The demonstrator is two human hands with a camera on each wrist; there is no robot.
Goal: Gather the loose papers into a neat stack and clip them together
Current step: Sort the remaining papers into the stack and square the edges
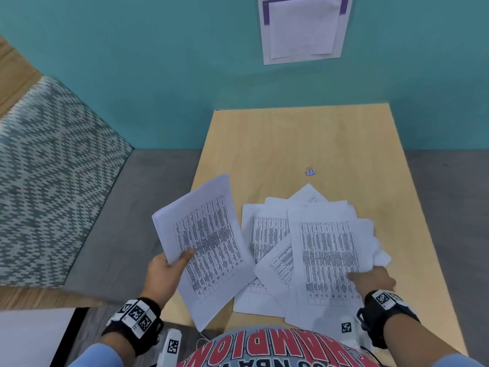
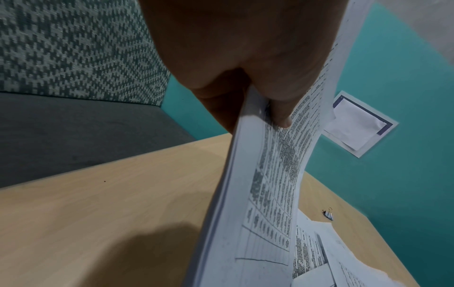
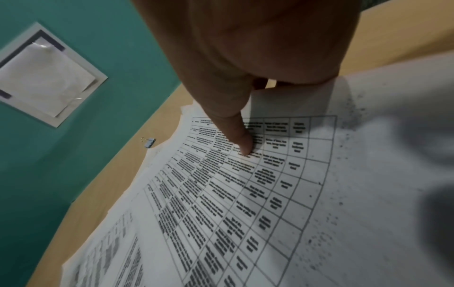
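My left hand (image 1: 182, 258) grips a stack of printed sheets (image 1: 209, 247) at its left edge, thumb on top and fingers underneath. The stack is lifted and tilted over the table's left side, and the left wrist view shows its edge (image 2: 265, 194). Several loose printed sheets (image 1: 264, 234) lie fanned on the wooden table (image 1: 291, 139). My right hand (image 1: 360, 276) pinches the top sheet (image 1: 325, 247) at its right edge, its thumb (image 3: 242, 143) pressed on the print. A small blue binder clip (image 1: 311, 171) lies just beyond the pile, away from both hands.
A bench with a patterned back cushion (image 1: 53, 168) and grey seat (image 1: 127, 207) stands left of the table. Behind the table is a teal wall (image 1: 158, 62) with a white notice (image 1: 304, 27) fixed to it. The person's torso is at the table's near edge.
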